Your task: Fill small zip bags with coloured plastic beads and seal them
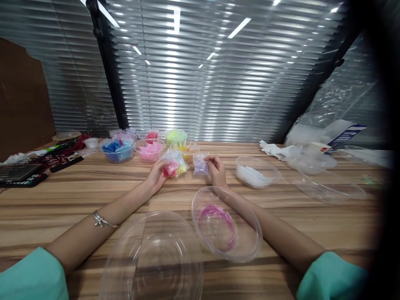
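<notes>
Left hand [156,176] was curled around some colorful baggies [175,166], right hand [218,173] had a purple baggie [200,165] pinched. Clear tub [271,171] sat at its 3 o'clock.

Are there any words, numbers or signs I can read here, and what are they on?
None can be read clearly.
Blue-and-white packaging: pale lettering, too blurred to read.
Cup: a red mark, too small to read.
Black device: any marks on its keys are too small.
</notes>
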Demonstrator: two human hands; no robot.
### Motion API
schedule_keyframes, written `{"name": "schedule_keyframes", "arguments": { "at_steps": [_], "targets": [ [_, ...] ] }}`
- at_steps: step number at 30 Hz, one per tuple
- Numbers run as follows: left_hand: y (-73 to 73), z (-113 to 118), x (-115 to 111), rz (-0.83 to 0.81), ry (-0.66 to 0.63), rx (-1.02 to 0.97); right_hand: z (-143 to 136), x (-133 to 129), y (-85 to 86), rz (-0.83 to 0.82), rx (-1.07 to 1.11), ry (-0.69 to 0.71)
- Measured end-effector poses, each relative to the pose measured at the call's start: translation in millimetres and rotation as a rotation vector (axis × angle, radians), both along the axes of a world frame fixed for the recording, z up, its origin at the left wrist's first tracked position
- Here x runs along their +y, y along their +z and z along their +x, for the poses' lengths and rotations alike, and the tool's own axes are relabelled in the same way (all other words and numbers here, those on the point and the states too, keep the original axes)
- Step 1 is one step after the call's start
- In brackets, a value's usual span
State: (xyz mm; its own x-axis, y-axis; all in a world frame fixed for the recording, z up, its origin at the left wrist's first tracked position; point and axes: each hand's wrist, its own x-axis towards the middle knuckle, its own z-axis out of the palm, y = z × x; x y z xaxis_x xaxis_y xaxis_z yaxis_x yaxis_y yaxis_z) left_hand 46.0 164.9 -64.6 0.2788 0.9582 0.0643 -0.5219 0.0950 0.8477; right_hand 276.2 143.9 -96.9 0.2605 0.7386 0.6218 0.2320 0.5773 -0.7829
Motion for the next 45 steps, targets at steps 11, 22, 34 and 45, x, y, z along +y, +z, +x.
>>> {"name": "schedule_keyframes", "arguments": {
  "at_steps": [11,22,34,45],
  "targets": [
    [-2.7,5,-7,0.101,-0.095,0.101,-13,4,-1.8,-0.048,-0.048,0.173],
    [-12.5,8,-5,0.218,-0.181,0.278,-16,3,2.3,-0.069,-0.177,0.204],
    [-14.5,4,3,0.272,0.151,0.294,39,3,-8.3,-0.262,-0.361,-0.127],
    [-13.7,12,29,0.336,0.043,0.345,32,-3,3.5,-0.308,-0.193,0.196]
  ]
}}
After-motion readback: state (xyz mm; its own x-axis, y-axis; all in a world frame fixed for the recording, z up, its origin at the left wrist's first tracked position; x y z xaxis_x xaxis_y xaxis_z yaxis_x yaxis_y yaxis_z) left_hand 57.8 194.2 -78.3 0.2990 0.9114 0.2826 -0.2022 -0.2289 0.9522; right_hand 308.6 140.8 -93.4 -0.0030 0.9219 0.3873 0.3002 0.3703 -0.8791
